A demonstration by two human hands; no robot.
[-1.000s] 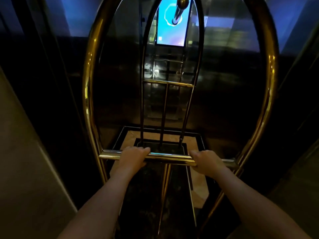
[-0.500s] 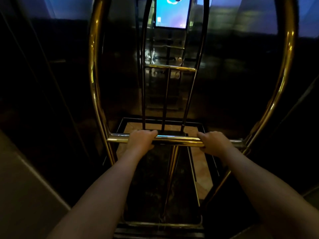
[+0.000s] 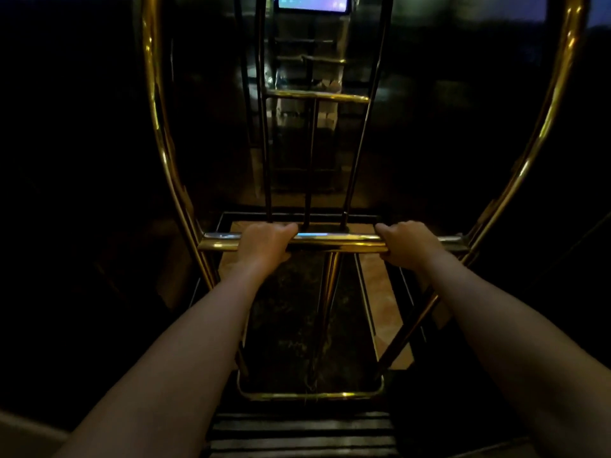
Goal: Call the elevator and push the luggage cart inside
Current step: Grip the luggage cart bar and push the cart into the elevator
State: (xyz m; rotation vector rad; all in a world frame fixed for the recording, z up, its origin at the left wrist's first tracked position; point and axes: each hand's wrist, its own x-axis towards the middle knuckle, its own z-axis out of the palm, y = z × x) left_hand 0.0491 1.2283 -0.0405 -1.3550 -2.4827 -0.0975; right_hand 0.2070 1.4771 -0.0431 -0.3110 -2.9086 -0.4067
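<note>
A brass luggage cart with tall curved side hoops fills the view. Its horizontal handle bar crosses the middle of the frame. My left hand is wrapped over the bar left of centre. My right hand grips the same bar further right. The cart's dark deck with a brass front rim stretches below the bar. It stands inside the dark elevator cabin, whose back wall is close ahead. No luggage shows on the deck.
A lit blue screen hangs on the back wall at the top. The grooved door sill lies at the bottom under the cart's near end. A tan floor inlay shows beside the deck. Dark walls close in left and right.
The cart has rolled forward into the cabin. The back wall and screen have come closer, the pale wall at left has slid out of view, and the door sill has appeared below.
</note>
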